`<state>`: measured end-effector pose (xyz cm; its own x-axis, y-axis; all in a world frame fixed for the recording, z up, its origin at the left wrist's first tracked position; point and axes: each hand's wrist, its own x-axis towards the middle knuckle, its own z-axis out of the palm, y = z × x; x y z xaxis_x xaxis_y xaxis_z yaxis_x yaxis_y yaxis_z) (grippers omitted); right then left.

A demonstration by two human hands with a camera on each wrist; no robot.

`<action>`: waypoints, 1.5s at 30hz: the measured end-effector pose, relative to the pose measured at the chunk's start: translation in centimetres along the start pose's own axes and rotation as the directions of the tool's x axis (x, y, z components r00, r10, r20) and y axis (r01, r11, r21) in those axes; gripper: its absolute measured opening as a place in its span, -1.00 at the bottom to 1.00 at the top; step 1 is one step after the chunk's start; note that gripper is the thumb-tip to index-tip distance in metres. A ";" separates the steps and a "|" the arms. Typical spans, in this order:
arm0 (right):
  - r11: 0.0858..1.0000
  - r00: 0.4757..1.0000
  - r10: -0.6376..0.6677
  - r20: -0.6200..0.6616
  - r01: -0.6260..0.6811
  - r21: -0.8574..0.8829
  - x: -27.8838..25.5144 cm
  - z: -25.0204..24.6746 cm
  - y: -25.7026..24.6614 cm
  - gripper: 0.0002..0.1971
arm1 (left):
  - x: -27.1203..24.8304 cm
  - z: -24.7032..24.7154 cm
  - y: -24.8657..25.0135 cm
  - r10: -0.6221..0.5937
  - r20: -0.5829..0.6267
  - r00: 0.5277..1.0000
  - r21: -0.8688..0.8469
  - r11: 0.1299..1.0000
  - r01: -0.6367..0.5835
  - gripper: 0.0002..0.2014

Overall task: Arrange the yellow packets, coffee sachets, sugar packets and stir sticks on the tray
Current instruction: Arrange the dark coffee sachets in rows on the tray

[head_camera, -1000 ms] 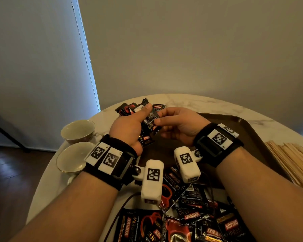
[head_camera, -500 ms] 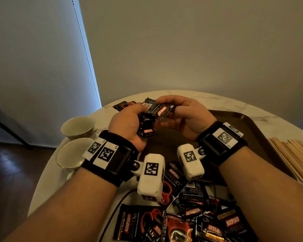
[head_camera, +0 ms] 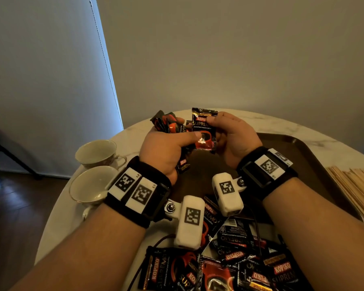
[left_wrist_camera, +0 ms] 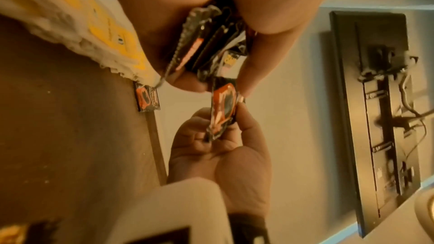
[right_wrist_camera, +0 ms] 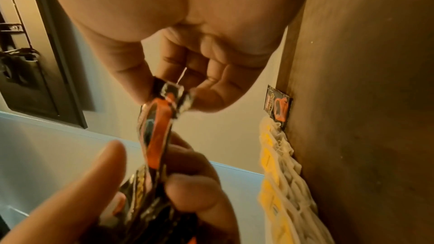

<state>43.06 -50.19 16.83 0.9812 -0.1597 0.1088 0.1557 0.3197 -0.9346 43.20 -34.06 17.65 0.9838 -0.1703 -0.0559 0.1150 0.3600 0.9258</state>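
Coffee sachets fill both my hands above the brown tray (head_camera: 315, 156). My left hand (head_camera: 166, 152) curls its grip round a bundle of sachets (head_camera: 168, 122), thumb stretched across to the front one. My right hand (head_camera: 231, 139) pinches a single upright sachet (head_camera: 203, 131) by its top edge, thumb on the printed face, fingers behind. From the wrist views, a row of yellow packets (right_wrist_camera: 279, 173) lies along the far edge of the tray, with one sachet (right_wrist_camera: 278, 108) at its end. More loose sachets (head_camera: 235, 261) are heaped on the white counter (head_camera: 261, 122) near my forearms. Stir sticks (head_camera: 355, 192) lie in a pile just right of the tray. Two empty cups (head_camera: 93, 171) stand to the left.
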 end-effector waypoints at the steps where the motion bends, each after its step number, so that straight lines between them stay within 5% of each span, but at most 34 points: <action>1: 1.000 1.000 0.005 0.007 -0.005 0.001 0.0 0.0 0.0 -0.83 | -0.1 0.0 0.0 0.005 0.001 1.000 0.028 1.000 -0.005 -0.59; 4: 0.999 0.999 0.032 0.029 -0.032 0.006 0.0 -0.1 -0.1 -0.69 | -0.1 -0.1 0.0 0.000 -0.020 1.000 0.140 0.990 0.003 -0.58; 12: 0.999 0.998 0.026 -0.062 -0.027 -0.018 -0.2 -0.2 -0.4 -0.86 | -0.7 0.2 0.0 -0.006 0.044 0.999 0.227 0.974 -0.004 -0.39; 18: 0.999 0.991 0.009 -0.137 -0.015 -0.039 -0.3 0.2 -0.3 -0.80 | -0.3 -0.2 0.1 0.048 -0.002 0.999 0.273 0.961 -0.045 -0.61; 21: 0.996 0.989 0.085 -0.121 -0.087 -0.007 -0.1 0.0 -0.4 -0.62 | 0.1 -0.5 0.1 0.044 -0.081 0.996 0.241 0.970 -0.023 -0.62; 25: 0.963 0.981 0.191 0.030 -0.181 -0.198 -0.4 -0.6 -0.5 -0.81 | 0.6 -0.6 0.1 0.079 -0.159 0.984 0.200 0.979 -0.047 -0.63; 29: 0.966 0.972 0.191 -0.139 -0.211 -0.149 0.1 -1.0 -0.4 -0.85 | 0.7 -0.8 0.0 0.103 -0.210 0.972 0.198 0.978 -0.060 -0.65; 33: 0.951 0.901 0.226 -0.371 -0.287 -0.118 2.1 -1.8 0.4 -0.82 | 1.2 -1.1 0.3 0.063 -0.242 0.968 0.090 0.995 -0.042 -0.66; 45: 0.744 0.866 0.252 -0.432 -0.459 -0.486 7.1 -1.0 2.2 -0.91 | 1.7 -1.2 0.6 0.068 -0.270 0.961 0.048 0.997 -0.057 -0.69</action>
<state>50.21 -51.54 15.19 0.8395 -0.4608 -0.2878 -0.3902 -0.1426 -0.9096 45.08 -33.05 17.71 0.9899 0.1082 -0.0917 0.0520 0.3247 0.9444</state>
